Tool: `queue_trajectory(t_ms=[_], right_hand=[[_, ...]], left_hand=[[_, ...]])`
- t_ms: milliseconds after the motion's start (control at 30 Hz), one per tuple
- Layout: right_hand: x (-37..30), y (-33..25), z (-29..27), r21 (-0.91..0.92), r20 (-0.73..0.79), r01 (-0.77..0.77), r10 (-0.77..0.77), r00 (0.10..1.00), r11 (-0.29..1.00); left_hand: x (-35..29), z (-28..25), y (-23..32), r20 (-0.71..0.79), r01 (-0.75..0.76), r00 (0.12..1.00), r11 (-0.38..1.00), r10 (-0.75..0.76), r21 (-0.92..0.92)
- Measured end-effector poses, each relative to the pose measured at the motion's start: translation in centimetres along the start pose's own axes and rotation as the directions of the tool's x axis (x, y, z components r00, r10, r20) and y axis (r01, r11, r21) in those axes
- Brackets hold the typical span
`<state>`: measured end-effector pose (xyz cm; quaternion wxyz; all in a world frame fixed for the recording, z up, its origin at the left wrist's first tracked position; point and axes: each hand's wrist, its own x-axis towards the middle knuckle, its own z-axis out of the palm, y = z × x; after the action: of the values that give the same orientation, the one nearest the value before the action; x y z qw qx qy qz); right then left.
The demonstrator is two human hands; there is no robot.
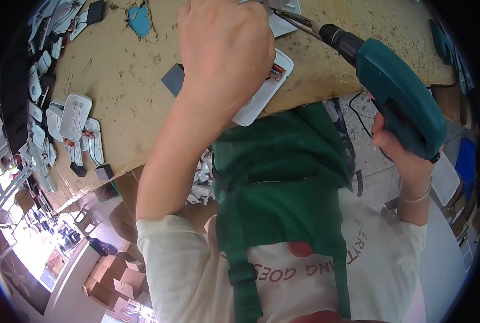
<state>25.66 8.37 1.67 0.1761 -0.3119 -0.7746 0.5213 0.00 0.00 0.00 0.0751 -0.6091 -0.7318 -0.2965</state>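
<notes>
My right hand point(399, 151) is wrapped round the handle of a teal electric screwdriver point(401, 91). Its black chuck and long thin bit point up and left, ending beside my left hand at the far edge of the view. My left hand point(224, 51) is curled closed over the table, its back toward me; its fingertips and whatever they hold are hidden. Just beyond it shows part of a white plastic piece point(286, 21). Below the left hand lies a white plastic housing point(264, 99) with a small red circuit board point(276, 71). A dark grey block point(173, 79) sits left of my wrist.
The worn brown tabletop point(127, 97) has a blue patch point(139, 20). White housings with wires point(75, 118) and dark blocks lie at left, with several more along the far left edge. A black cord point(358, 116) hangs near the right hand. Cardboard boxes point(116, 277) stand lower left.
</notes>
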Motion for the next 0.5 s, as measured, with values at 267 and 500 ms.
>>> queue_trajectory(t_ms=[267,500], right_hand=[[-0.23,-0.04,0.49,0.027,-0.042,-0.009,0.011,0.999,1.000],[0.01,-0.08,0.57,0.000,-0.018,0.028,-0.028,0.999,1.000]], left_hand=[[0.01,-0.10,0.31,-0.021,-0.034,0.999,0.999,0.034,0.010],[-0.06,0.00,0.21,-0.018,-0.021,1.000,1.000,0.021,0.007]])
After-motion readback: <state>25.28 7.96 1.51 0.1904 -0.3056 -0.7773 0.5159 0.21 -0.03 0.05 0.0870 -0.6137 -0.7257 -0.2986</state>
